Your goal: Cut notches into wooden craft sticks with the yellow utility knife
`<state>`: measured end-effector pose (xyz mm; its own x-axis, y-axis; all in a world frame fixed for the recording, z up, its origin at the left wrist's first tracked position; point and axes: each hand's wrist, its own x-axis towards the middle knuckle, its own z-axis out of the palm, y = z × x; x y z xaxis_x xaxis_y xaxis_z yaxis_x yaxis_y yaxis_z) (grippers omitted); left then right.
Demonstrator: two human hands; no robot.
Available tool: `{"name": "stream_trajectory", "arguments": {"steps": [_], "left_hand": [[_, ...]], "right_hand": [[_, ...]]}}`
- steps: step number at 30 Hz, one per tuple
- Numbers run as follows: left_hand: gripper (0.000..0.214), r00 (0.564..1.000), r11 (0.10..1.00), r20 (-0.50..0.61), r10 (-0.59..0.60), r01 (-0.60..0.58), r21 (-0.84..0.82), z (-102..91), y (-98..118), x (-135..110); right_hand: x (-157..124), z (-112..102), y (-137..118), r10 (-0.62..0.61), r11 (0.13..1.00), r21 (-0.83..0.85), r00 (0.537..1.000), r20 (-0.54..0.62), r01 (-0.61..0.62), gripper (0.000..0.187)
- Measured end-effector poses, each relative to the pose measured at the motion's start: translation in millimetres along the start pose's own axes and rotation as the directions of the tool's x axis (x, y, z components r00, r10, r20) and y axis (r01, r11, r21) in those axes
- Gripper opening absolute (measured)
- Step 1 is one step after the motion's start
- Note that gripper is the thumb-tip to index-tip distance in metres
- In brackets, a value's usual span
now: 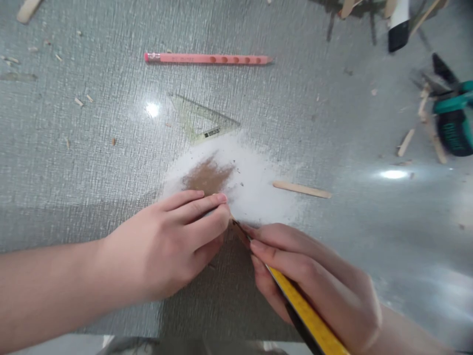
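Observation:
My right hand [314, 276] grips a yellow-and-black utility knife [306, 315], its tip pointing up-left toward my other hand's fingertips. My left hand [177, 241] lies on the grey table [92, 162] with its fingers pressed together over something small that I cannot make out, right where the knife tip [236, 226] meets it. Just beyond the fingers a patch of white powder [254, 187] is spread on the table, with a brown smear [207, 177] in it.
A wooden stick [301, 189] lies at the powder's right edge. Behind it are a clear set square [201, 121] and a pink pencil [209, 59]. A green-and-black tool [453, 123], more sticks and wood chips lie at the right and top.

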<state>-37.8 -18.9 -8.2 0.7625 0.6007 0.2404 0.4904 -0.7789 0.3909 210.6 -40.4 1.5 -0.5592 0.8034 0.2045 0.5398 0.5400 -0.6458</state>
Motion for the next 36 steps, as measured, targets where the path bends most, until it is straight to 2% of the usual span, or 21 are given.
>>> {"name": "stream_trajectory", "arguments": {"steps": [5,14,20,27,31,36], "left_hand": [[0.028,1.000,1.000,0.023,0.003,-0.003,-0.010,0.3,-0.8,-2.9],[0.029,0.999,0.999,0.003,-0.037,0.037,-0.003,1.1,1.4,-0.1],[0.038,0.998,0.999,-0.027,-0.053,0.053,0.013,3.2,3.3,0.6],[0.032,0.998,0.997,-0.005,-0.070,0.070,-0.010,1.2,1.2,0.9],[0.028,0.999,0.999,-0.007,-0.049,0.049,-0.015,3.2,1.1,-0.6],[0.029,1.000,0.999,-0.005,-0.028,0.028,-0.018,3.5,1.4,-0.8]], "right_hand": [[4.4,-3.1,-2.0,0.030,0.999,0.038,0.998,0.048,-0.031,0.029],[2.3,-1.5,-1.2,0.017,1.000,0.011,1.000,0.013,-0.017,0.027],[0.8,-2.4,-1.8,0.020,1.000,-0.003,0.999,0.025,-0.020,0.028],[1.4,-2.1,2.8,-0.026,1.000,0.011,1.000,-0.007,0.026,0.031],[3.0,-0.8,7.8,-0.087,0.996,0.017,0.996,-0.009,0.087,0.034],[2.2,1.4,10.8,-0.095,0.996,0.004,0.996,0.000,0.095,0.033]]}}
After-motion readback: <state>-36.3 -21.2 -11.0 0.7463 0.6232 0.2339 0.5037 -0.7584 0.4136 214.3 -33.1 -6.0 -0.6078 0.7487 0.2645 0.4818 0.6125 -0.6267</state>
